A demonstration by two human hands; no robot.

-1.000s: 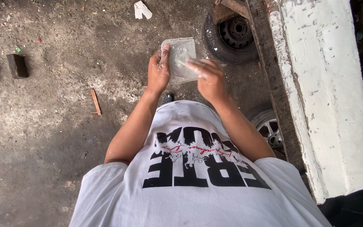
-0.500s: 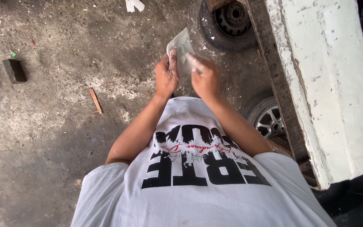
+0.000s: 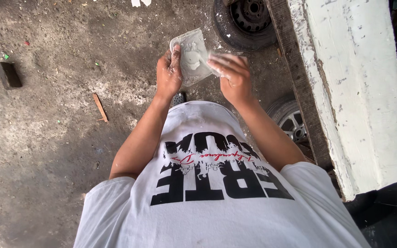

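Both bare forearms reach forward from a white shirt, elbows bent. The left hand point(image 3: 168, 73) is raised with fingers curled in a grip. The right hand point(image 3: 229, 73), dusted white, pinches with bent fingers.

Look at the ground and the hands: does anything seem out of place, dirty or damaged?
Yes. Both hands, left and right, are smeared white, like the flat plate they hold. Litter lies about: a wood stick, a dark block. The white panel is chipped.
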